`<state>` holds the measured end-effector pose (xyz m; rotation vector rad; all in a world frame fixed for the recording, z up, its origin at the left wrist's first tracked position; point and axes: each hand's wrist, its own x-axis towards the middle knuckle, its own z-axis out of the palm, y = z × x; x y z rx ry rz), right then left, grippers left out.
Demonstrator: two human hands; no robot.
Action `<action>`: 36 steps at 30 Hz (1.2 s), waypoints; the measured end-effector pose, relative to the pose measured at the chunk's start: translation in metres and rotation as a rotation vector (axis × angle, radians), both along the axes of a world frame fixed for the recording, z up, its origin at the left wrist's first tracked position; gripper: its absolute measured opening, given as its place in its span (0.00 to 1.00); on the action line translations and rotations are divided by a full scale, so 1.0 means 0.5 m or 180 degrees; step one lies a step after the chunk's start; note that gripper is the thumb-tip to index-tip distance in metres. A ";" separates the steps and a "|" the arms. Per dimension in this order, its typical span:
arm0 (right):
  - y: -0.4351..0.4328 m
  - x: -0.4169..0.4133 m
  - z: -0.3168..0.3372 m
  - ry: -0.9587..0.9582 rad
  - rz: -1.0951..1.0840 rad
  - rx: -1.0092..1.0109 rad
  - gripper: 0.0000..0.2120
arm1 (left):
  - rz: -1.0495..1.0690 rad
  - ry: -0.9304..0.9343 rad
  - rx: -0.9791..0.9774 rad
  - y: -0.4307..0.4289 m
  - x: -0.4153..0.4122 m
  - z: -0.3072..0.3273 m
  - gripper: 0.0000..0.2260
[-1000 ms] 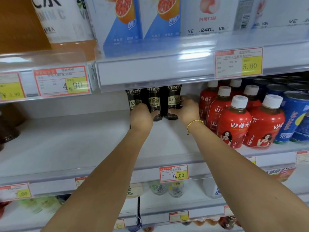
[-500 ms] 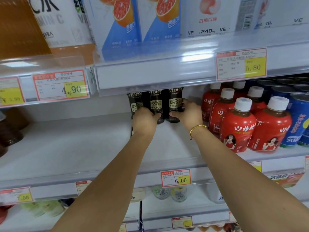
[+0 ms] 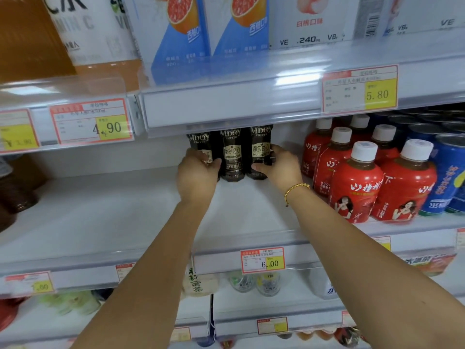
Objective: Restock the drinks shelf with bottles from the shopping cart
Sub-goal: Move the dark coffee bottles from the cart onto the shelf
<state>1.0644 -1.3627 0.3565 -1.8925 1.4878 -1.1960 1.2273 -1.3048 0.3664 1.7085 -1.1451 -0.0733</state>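
coffee bottles (image 3: 232, 154) tops hidden by shelf edge

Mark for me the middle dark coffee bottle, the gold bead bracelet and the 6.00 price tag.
Middle dark coffee bottle with gold label (image 3: 232, 154): head view, on its label.
Gold bead bracelet (image 3: 295, 188): head view, on the beads across the right wrist.
Red-and-yellow 6.00 price tag (image 3: 263, 260): head view, tag centre.

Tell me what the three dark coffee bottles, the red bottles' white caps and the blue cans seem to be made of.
Dark coffee bottles: probably plastic, glossy, with faceted moulded bases; glass can't be ruled out. White caps: matte opaque plastic, apparently ribbed sides. Blue cans: likely metal, with silvery rims and printed glossy walls. The left hand and right hand grip the outer coffee bottles.
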 end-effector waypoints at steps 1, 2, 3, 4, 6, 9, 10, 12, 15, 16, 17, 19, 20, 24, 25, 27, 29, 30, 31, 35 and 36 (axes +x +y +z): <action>0.001 0.000 -0.002 0.0043 0.0000 0.0035 0.25 | 0.0066 0.0145 -0.0021 0.007 0.024 -0.001 0.17; 0.001 0.000 -0.005 0.0124 0.0000 0.0071 0.25 | 0.0060 0.0236 0.0141 0.010 0.045 -0.004 0.23; 0.001 0.001 -0.007 0.0231 0.0001 0.0098 0.24 | -0.0006 0.0279 0.0420 0.007 0.062 -0.007 0.27; 0.000 0.003 -0.010 0.0321 0.0006 0.0119 0.23 | -0.0139 0.0281 0.0666 0.001 0.073 -0.011 0.27; 0.000 0.004 -0.014 0.0347 0.0025 0.0146 0.23 | -0.0451 0.0261 0.0705 -0.007 0.079 -0.015 0.19; 0.001 0.002 -0.015 0.0321 0.0014 0.0115 0.23 | -0.0539 0.0454 0.0388 -0.006 0.074 -0.017 0.12; -0.001 0.001 -0.015 0.0312 0.0009 0.0101 0.23 | -0.0565 0.0533 0.0315 -0.005 0.074 -0.020 0.12; -0.001 0.000 -0.015 0.0318 -0.0005 0.0092 0.22 | -0.0591 0.0628 0.0218 -0.006 0.072 -0.025 0.13; -0.006 -0.001 -0.019 0.0433 -0.0053 0.0050 0.21 | -0.0532 0.0605 0.0177 -0.011 0.068 -0.030 0.12; -0.009 -0.002 -0.020 0.0446 -0.0070 0.0030 0.21 | -0.0536 0.0614 0.0160 -0.014 0.067 -0.032 0.12; -0.011 -0.003 -0.020 0.0441 -0.0085 0.0009 0.20 | -0.0548 0.0607 0.0146 -0.017 0.067 -0.033 0.13; -0.016 -0.004 -0.022 0.0475 -0.0113 -0.0021 0.19 | -0.0541 0.0527 0.0153 -0.020 0.068 -0.035 0.13; -0.018 -0.004 -0.023 0.0533 -0.0131 -0.0032 0.19 | -0.0547 0.0508 0.0177 -0.022 0.069 -0.036 0.14; -0.026 -0.008 -0.024 0.0734 -0.0162 0.0026 0.19 | -0.0583 0.0384 0.0282 -0.021 0.070 -0.038 0.14; -0.024 -0.009 -0.020 0.0806 -0.0180 0.0069 0.19 | -0.0581 0.0206 0.0354 -0.017 0.068 -0.035 0.13; -0.003 -0.011 -0.008 0.0919 -0.0230 0.0169 0.20 | -0.0504 -0.0028 0.0419 0.010 0.057 -0.020 0.10; 0.049 -0.015 0.016 0.1157 -0.0255 -0.0013 0.17 | -0.0463 0.0017 0.0240 0.060 0.041 -0.004 0.09; 0.088 -0.019 0.027 0.1223 -0.0247 -0.0242 0.14 | -0.0485 0.0060 0.0020 0.098 0.032 0.000 0.10; 0.136 -0.025 0.034 0.1174 -0.0211 -0.0467 0.12 | -0.0520 0.0073 -0.0190 0.145 0.023 -0.003 0.10; 0.352 -0.052 -0.022 0.0807 0.0358 -0.0725 0.11 | -0.0716 -0.0225 -0.0344 0.372 -0.016 -0.099 0.21; 0.401 -0.060 -0.061 0.0781 0.0571 -0.0600 0.10 | -0.0811 -0.0266 -0.0178 0.423 -0.022 -0.144 0.21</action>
